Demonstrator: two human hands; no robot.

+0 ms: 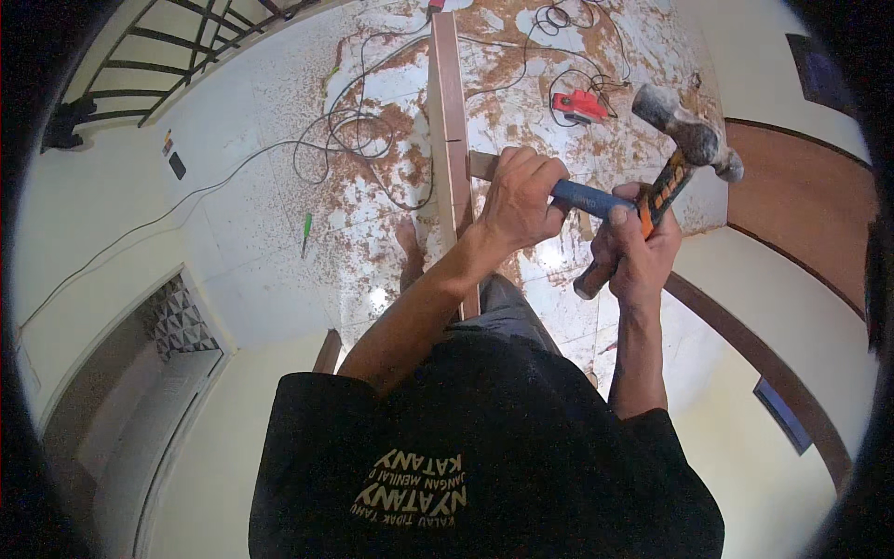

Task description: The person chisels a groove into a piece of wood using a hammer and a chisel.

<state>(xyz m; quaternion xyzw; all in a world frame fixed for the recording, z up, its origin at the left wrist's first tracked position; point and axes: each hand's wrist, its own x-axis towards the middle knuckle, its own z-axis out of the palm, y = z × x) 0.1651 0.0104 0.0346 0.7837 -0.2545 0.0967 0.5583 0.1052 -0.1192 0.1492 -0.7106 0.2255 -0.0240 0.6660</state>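
Note:
A long wooden board [447, 84] runs upright through the middle of the view, with a short dark mark on it. My left hand [526, 200] grips a blue-handled chisel [585, 197], whose flat blade [482, 166] meets the board's right side. My right hand [638, 247] is closed round a hammer [680, 126] with a black-and-orange handle and a worn metal head, raised beside the chisel's end. My right thumb lies at the end of the chisel handle; whether it touches is unclear.
The tiled floor is strewn with wood shavings. A red power tool [577, 105], looped cables [340, 126], a green screwdriver [307, 228] and a dark flat object [177, 166] lie on it. A black railing [158, 65] is top left, a doorway [158, 401] lower left, brown panelling [796, 205] right.

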